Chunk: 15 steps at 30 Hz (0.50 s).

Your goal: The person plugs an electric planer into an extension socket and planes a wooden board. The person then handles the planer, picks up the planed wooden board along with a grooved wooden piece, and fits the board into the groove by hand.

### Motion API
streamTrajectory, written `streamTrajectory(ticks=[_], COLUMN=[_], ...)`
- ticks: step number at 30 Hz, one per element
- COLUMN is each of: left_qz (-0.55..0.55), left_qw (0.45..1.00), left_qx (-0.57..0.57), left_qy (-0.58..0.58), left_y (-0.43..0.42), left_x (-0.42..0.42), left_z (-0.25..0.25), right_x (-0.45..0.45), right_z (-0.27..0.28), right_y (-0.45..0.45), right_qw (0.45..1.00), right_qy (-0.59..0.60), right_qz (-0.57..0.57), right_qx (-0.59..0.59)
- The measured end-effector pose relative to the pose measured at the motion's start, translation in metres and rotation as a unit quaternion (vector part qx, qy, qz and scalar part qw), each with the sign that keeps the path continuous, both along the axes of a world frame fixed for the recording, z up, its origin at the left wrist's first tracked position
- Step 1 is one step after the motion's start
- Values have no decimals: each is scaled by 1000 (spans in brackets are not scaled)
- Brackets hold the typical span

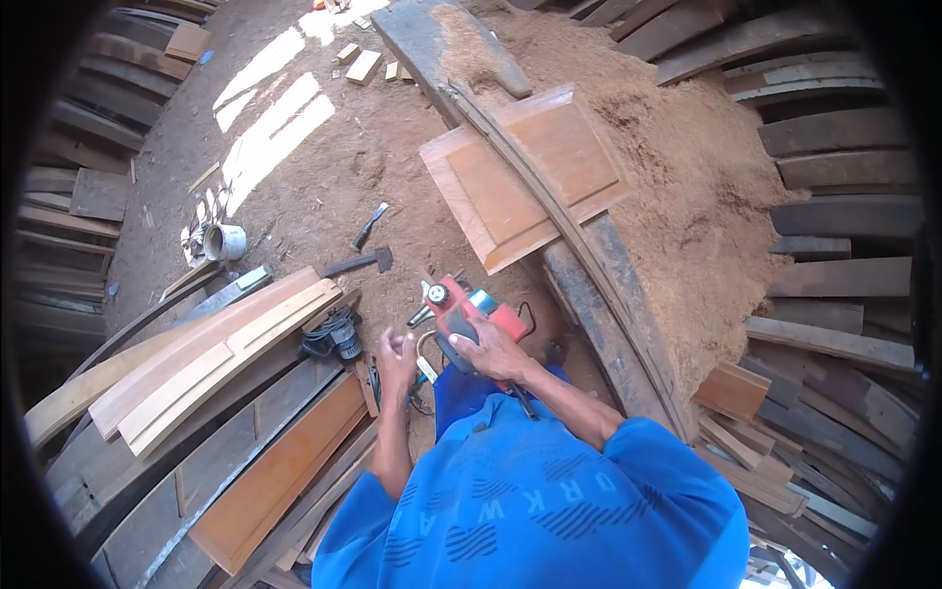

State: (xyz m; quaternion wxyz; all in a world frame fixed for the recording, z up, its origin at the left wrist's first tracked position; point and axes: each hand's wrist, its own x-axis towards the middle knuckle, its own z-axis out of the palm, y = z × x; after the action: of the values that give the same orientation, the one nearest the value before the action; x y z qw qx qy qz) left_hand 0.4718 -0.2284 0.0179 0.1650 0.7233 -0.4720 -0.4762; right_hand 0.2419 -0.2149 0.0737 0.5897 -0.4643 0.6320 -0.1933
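My right hand (pixel 491 351) is wrapped round the rear of a red and black electric planer (pixel 453 312), held in front of my lap. To its left, my left hand (pixel 396 355) is raised with its fingers curled; whether anything small is between them cannot be made out. A framed wooden panel (pixel 530 177) lies across a long plank bench beyond the planer, with a narrow curved strip (pixel 530 179) running over it. Below the panel, a blue cylindrical object (pixel 482 301) sits beside the planer.
A hammer (pixel 361 262) and a chisel (pixel 371 225) lie on the ground ahead. Light boards (pixel 231 353) and a dark power tool (pixel 336 336) are at the left. A bucket (pixel 225 241) stands further off. Sawdust (pixel 687 226) and stacked planks (pixel 844 206) cover the right.
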Motion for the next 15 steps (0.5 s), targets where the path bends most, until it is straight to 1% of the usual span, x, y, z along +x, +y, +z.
streamTrajectory(ticks=[1, 3, 4, 5, 7, 8, 9, 11, 13, 15], left_qz=[37, 56, 65, 79, 83, 85, 100, 69, 46, 30], left_qw=[999, 995, 990, 975, 977, 978, 975, 980, 981, 978], left_qx=[30, 22, 16, -9, -31, -41, -61, -83, -115, -113], left_qy=[5, 84, 122, 208, 193, 186, 189, 165, 149, 176], left_y=[12, 30, 30, 26, 5, -1, -2, -5, -11, -14], left_x=[2, -3, -15, -26, -53, -59, -58, -64, -79, -94], left_z=[3, 7, 20, 33, 75, 84, 65, 53, 52, 47], right_x=[3, 6, 7, 8, 8, 7, 3, -7, -16, -32], right_z=[8, 33, 37, 40, 39, 40, 46, 58, 66, 65], right_y=[-6, -22, -26, -29, -31, -31, -34, -35, -34, -29], right_qw=[1000, 998, 997, 995, 993, 993, 992, 990, 984, 984], right_qy=[-13, -61, -77, -94, -109, -115, -117, -107, -100, -100], right_qz=[-2, -9, -14, -19, -32, -38, -44, -65, -94, -110], right_qx=[-12, 1, 1, 1, -11, -18, -27, -63, -111, -102])
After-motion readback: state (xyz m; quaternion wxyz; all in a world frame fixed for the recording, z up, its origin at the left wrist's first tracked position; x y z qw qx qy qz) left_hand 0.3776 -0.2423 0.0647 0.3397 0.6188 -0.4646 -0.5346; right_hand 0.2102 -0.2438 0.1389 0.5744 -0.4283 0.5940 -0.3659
